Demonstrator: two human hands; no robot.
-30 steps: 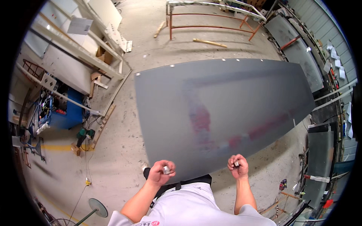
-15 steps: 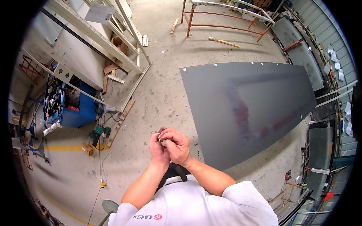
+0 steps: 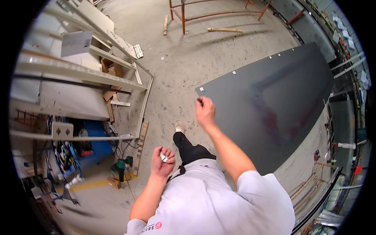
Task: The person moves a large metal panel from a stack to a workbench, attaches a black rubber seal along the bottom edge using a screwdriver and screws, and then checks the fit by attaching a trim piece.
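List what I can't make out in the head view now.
Head view: full shape of the pale piece, partly covered by the left hand.
Head view: whether the right hand holds anything; its curled grip and blur hide it.
Head view: what supports the panel; the panel itself covers it.
Head view: part of the red rack, cut off by the upper edge.

An orange-red tubular metal stand (image 3: 183, 19) stood at the far end of the grey concrete floor (image 3: 172, 70), with a pale wooden stick (image 3: 225, 30) lying near it. To the left, a brown cardboard box (image 3: 112, 67) showed between the bars of a cream metal frame (image 3: 58, 68). Nearer, a blue tool cart (image 3: 98, 149) stood near a dark green power tool (image 3: 121, 167) and a yellow painted stripe (image 3: 88, 185).
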